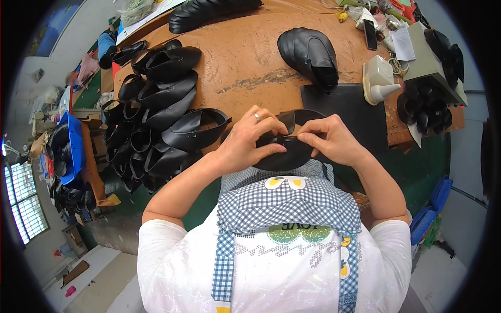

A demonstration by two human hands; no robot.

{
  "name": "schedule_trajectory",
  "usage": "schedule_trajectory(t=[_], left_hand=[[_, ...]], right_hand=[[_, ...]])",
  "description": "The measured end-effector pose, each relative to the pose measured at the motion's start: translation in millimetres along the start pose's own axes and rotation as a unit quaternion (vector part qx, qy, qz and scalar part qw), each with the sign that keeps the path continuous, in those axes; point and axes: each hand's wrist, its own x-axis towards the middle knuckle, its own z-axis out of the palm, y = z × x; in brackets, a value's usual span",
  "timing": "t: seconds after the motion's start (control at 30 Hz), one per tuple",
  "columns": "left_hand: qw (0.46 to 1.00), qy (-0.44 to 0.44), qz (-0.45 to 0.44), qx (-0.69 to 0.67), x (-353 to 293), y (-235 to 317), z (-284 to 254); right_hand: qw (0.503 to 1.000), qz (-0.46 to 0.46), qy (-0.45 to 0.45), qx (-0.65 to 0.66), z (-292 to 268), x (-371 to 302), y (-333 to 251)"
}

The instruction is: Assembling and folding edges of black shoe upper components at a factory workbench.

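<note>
A black leather shoe upper (284, 158) is between my two hands at the table's near edge, just above my checked apron. My left hand (253, 134) pinches its edge with thumb and forefinger from the left; a ring is on one finger. From the right, my right hand (331, 136) grips the same edge between thumb and bent fingers. The fingertips of both hands are close together at the middle of the piece. A tan inner side shows between them. Whatever small part lies under the fingertips is hidden.
Many black shoe uppers (175, 94) are piled on the left, with a nested stack (310, 55) beyond my hands. At right are a black mat (360, 125), a white bottle with a nozzle (380, 81) and a phone (370, 35). A blue crate (77, 151) stands far left.
</note>
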Motion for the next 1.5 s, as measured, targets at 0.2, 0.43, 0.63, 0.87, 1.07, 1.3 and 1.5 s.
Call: schedule_trajectory(t=[0.2, 0.43, 0.63, 0.87, 1.07, 1.3, 1.5], left_hand=[[0.991, 0.08, 0.003, -0.106, -2.1, -12.4, 12.2], [0.945, 0.115, 0.251, 0.176, -9.6, -3.6, 16.9], [0.933, 0.072, 0.29, 0.201, -13.9, -7.1, 8.3], [0.957, -0.015, 0.242, 0.16, -28.4, -5.6, 4.3], [0.953, 0.009, 0.233, 0.195, -26.0, -5.9, 0.9], [0.904, 0.399, -0.139, 0.066, -40.5, -33.8, 26.5], [0.753, 0.18, -0.287, -0.564, -6.3, -27.6, 80.0]], right_hand=[[0.998, -0.03, 0.013, 0.061, 7.6, -2.4, 8.5], [0.974, 0.091, -0.101, 0.183, 14.2, 6.7, 9.0], [0.973, 0.064, -0.087, 0.202, 39.4, 10.7, 17.9], [0.982, 0.072, -0.035, 0.17, 44.1, 6.1, 30.9], [0.976, 0.073, -0.018, 0.203, 44.0, 4.1, 33.9], [0.942, -0.088, 0.314, 0.072, 49.8, 8.0, 43.2], [0.919, -0.148, 0.365, 0.009, 67.3, 24.0, 48.4]])
